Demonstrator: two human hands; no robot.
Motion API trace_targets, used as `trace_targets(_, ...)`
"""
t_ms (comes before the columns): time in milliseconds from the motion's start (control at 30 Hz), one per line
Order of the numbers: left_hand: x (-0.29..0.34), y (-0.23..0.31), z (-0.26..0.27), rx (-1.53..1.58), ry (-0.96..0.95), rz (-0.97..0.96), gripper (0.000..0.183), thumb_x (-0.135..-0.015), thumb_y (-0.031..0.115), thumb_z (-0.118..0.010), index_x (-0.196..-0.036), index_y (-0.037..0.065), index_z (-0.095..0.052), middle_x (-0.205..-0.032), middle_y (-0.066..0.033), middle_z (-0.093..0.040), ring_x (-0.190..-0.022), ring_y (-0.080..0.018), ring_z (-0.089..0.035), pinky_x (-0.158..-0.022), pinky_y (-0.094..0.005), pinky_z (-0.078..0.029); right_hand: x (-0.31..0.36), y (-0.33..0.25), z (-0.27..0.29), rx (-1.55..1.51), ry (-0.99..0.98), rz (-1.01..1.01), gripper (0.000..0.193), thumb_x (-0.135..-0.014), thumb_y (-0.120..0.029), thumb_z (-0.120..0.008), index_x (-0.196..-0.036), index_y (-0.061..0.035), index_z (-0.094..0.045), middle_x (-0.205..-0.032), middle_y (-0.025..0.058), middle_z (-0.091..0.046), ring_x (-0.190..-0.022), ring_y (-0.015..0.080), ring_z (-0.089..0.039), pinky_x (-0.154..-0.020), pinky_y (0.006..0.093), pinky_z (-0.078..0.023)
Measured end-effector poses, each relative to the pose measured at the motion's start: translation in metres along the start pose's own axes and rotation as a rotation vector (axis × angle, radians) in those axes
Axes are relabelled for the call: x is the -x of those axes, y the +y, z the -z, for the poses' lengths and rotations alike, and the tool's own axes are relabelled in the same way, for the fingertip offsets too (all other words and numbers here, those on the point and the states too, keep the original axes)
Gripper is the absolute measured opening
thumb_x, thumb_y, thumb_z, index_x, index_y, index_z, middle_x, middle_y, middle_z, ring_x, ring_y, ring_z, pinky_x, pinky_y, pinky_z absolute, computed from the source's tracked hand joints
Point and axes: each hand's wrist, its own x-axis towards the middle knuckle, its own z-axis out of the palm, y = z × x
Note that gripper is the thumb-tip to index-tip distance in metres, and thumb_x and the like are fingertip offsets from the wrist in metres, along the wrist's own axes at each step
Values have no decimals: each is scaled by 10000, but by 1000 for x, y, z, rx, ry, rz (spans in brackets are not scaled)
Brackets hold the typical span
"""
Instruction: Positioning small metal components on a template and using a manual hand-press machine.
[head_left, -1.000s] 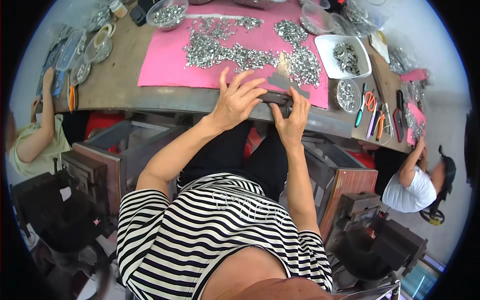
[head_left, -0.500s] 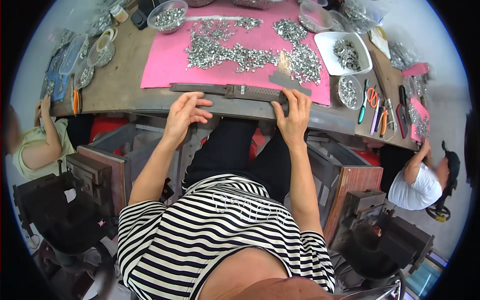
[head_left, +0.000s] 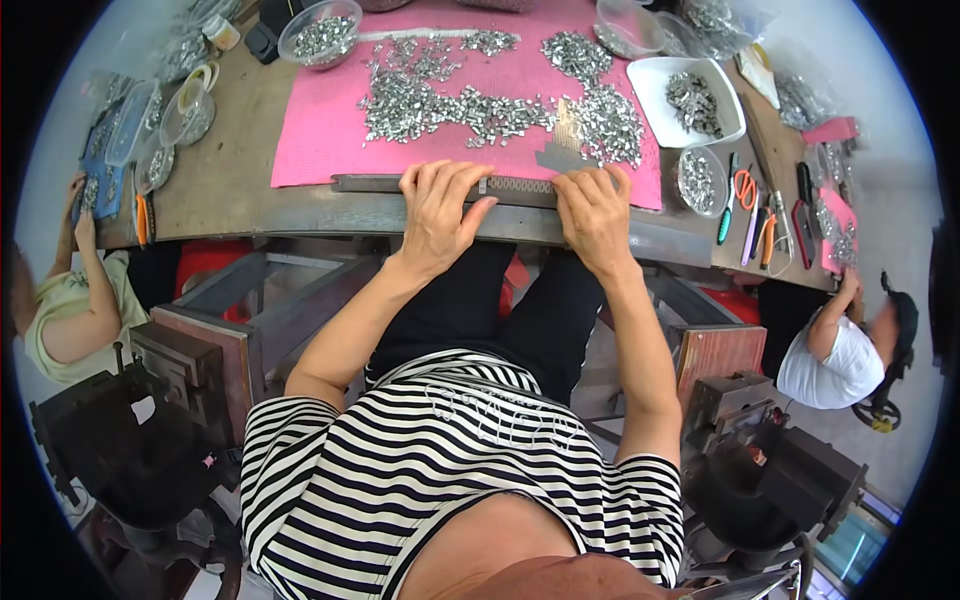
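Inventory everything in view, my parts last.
long bar: one, dark, bench's near edge
mat: one, pink, bench centre
metal pieces: many, silver, heaped on mat
flat plate: one, grey, mat's near right
tray: one, white, right of mat
tubs: several, clear, either side of mat
scissors: one, orange-handled, bench's right
bench: one, brown, beneath mat
frames: several, grey, below bench
co-workers: two, pale-green and white tops, far left and right
shirt: one, black-white striped, lower centre
left hand: one, bare, on bar
right hand: one, bare, bar's right end
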Motion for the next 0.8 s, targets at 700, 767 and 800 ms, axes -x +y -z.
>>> trace_targets(700, -99, 6, -91, 27, -232, -287, 109, -860, 166, -733, -968, 173, -721, -936, 15, -642, -999, -203, -584, -1041, -523, -303, 18, 48, 6, -54, 81, -385, 87, -846, -81, -736, -928, -94, -710, -896, 59, -635, -859, 270, -604, -775, 406, -426)
trace_targets(767, -102, 7, -93, 48, -289, -315, 94, -833, 143, -743, -926, 156, -735, -906, -25, -636, -1008, -237, -588, -1020, -580, -306, 17, 47, 3, -62, 63, -471, 83, -843, -117, -756, -902, -93, -702, -865, 61, -609, -841, 274, -590, -768, 410, -426)
trace_targets(800, -101, 7, -94, 47, -290, -316, 94, -833, 143, -743, -926, 156, -735, -906, -25, -636, -1008, -237, -588, -1020, -580, -306, 16, 47, 0, -63, 64, -472, 83, -843, -117, -756, -902, -93, -702, -865, 61, -609, -841, 274, -590, -768, 410, -426)
